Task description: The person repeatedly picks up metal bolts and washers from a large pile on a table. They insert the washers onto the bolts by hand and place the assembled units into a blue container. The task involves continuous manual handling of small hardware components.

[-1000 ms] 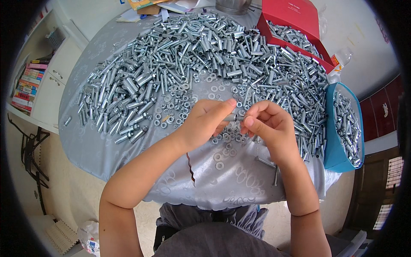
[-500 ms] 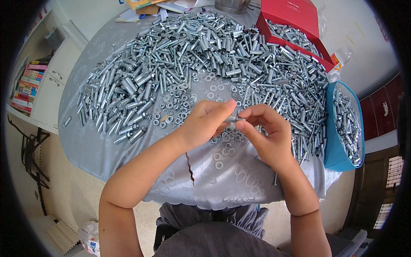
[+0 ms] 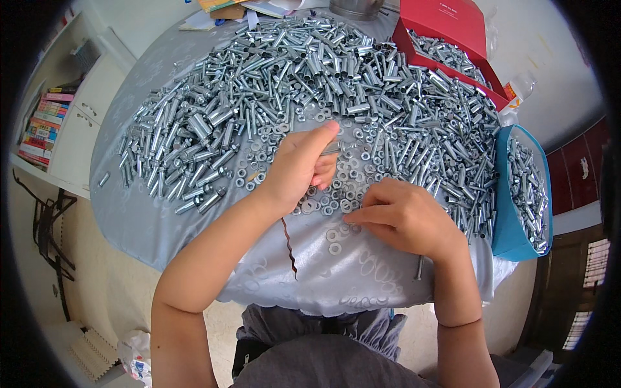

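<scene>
Two bare hands are seen over a round table (image 3: 162, 213) draped in a pale grey patterned cloth. The left hand (image 3: 299, 169) is raised slightly above the cloth with its fingers curled around one bolt (image 3: 341, 148), which is gripped near its shank. The bolt's long axis lies roughly across the picture, left to right, and its free end points toward the person's right, over the scatter of washers. The right hand (image 3: 404, 216) is laid low on the cloth with its fingers extended and its fingertips pressed among the loose washers (image 3: 331, 208); whether a washer is pinched under them cannot be told.

The bolts in the large heap (image 3: 310, 71) are far too many to be counted; hundreds are spread across the far half of the table, lying at every angle. The washers number several dozen and are scattered flat between the heap and the hands. One single bolt (image 3: 419, 268) is seen lying apart near the table's near edge, just beside the right wrist, pointing toward the person.

Two containers are counted. One red box (image 3: 453, 22) with a raised lid is placed at the far right, filled with bolts. One blue tray (image 3: 506, 220) is set at the right edge, also filled with bolts. A stack of books (image 3: 40, 129) is kept on a white shelf at the left.
</scene>
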The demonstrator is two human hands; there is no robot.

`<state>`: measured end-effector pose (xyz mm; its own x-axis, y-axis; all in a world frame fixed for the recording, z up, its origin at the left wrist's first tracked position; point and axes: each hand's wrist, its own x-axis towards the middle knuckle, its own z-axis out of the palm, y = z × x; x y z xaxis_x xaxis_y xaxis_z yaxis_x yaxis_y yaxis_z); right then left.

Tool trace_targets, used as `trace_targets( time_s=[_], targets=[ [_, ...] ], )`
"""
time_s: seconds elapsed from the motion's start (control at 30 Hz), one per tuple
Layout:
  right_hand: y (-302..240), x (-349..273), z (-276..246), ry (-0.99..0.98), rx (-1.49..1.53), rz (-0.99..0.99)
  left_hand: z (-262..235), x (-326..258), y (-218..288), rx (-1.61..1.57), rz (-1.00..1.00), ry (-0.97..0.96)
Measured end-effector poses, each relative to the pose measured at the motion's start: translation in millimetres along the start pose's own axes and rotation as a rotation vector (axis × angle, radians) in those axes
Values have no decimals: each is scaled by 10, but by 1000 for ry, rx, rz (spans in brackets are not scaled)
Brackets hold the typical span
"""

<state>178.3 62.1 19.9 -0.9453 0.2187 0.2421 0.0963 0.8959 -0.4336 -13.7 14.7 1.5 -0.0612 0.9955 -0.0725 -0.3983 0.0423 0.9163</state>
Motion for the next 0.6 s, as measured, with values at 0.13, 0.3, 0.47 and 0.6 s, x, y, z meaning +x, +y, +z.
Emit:
trace_targets(
  time_s=[0.13,0.3,0.47,0.6],
  targets=[
    [4,-9,94,-18,-46,34,38,-7,6,-2,-36,7],
    [21,-5,144,7,-98,12,46,-16,-2,-15,-42,6],
    [-37,30,122,135,11,62,43,-15,5,-20,-50,3],
    [-135,65,-64,396,164,88,26,-14,-18,11,-57,2]
  ],
)
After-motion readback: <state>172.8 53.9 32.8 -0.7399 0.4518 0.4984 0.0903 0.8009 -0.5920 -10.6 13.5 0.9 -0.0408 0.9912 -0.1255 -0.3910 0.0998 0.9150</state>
